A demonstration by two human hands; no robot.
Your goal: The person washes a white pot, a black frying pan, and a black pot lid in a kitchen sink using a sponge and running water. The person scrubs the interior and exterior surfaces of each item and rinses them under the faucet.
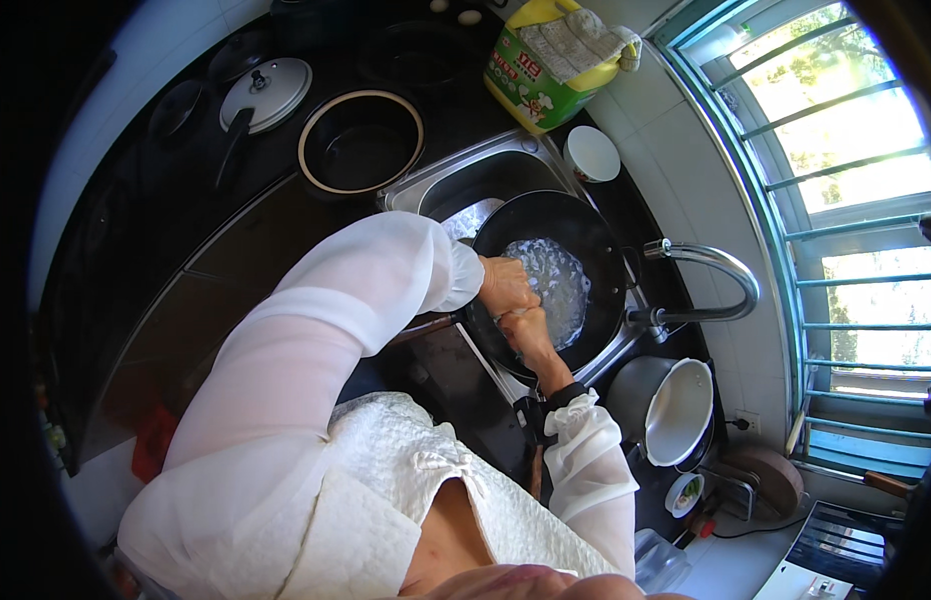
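Note:
A black wok (503,221) sits over the stainless steel sink (428,180), with cloudy, foamy water (559,292) in its bottom. Over the wok's near left side, my left hand (507,285) and my right hand (527,332) are clenched in fists against each other. A sliver of a pale, cloth-like item (519,310) shows between them; most of it is hidden inside the fists. A dark band circles my right wrist. The wok's wooden handle (424,328) points left below my left forearm.
A curved chrome faucet (743,277) rises right of the wok. Around the sink stand a dark pot with a pale rim (360,184), a white bowl (593,154), a yellow-green detergent jug (540,82) and a metal pot (642,405). A pressure-cooker lid (274,90) lies farther left.

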